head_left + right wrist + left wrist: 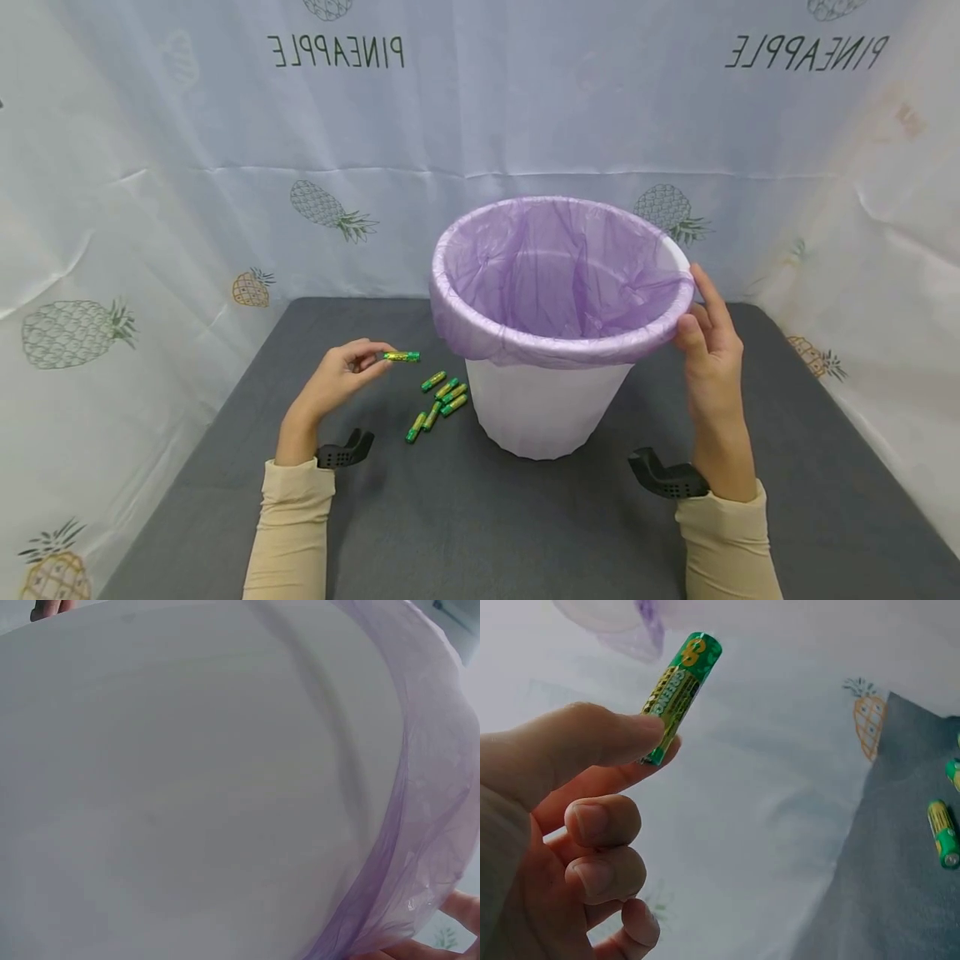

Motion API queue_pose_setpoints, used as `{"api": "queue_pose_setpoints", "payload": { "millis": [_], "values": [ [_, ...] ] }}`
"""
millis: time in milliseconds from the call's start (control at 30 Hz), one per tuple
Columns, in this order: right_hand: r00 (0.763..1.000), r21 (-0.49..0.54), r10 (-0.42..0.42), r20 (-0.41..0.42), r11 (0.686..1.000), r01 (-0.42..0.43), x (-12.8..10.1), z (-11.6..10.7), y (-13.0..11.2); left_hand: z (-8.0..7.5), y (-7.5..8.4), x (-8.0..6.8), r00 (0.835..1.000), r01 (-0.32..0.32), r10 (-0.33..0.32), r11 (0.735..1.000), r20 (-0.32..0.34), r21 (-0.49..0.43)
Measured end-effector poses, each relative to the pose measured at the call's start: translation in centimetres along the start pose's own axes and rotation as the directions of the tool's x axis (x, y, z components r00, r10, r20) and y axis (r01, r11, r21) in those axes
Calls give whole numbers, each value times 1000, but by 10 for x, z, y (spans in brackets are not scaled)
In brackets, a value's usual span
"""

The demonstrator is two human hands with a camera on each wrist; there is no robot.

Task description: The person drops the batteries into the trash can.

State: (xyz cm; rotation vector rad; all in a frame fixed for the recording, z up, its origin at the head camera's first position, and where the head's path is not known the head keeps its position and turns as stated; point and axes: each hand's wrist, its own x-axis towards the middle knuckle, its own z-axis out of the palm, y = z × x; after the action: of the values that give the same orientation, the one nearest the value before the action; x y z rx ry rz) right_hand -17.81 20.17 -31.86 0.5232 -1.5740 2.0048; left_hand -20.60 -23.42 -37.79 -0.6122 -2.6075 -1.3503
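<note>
My left hand point(341, 375) pinched a green-and-gold cylindrical battery point(402, 357) by one end above the dark grey surface point(480, 517); my right hand point(708, 346) gripped the white plastic bin's point(543, 408) purple-lined rim. That thin pinch risked dropping it short.

Glossy foil-wrapped battery point(681, 694), thin crinkled purple plastic liner point(555, 275), smooth white plastic bin point(543, 408), matt grey tabletop point(465, 517)

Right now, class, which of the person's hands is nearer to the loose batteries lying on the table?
Left. The left hand, pinching one battery, hangs just beside the loose batteries. The right hand grips the bin's rim on its far side.
</note>
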Motion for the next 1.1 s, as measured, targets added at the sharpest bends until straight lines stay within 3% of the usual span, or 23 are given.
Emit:
{"api": "queue_pose_setpoints", "payload": {
  "millis": [333, 633, 1100],
  "values": [
    [999, 8, -14, 49, 1000, 13, 1, 0, -2, -4, 29, -3, 987, -111, 114, 993, -113, 32],
    [997, 30, -30, 68, 999, 28, 0, -2, 2, -11, 54, 7, 946, -255, 264, 965, -190, 67],
    [1000, -13, -2, 22, 1000, 3, 0, -3, 2, -20, 77, 15, 916, -301, 316, 949, -249, 98]
  ]
}}
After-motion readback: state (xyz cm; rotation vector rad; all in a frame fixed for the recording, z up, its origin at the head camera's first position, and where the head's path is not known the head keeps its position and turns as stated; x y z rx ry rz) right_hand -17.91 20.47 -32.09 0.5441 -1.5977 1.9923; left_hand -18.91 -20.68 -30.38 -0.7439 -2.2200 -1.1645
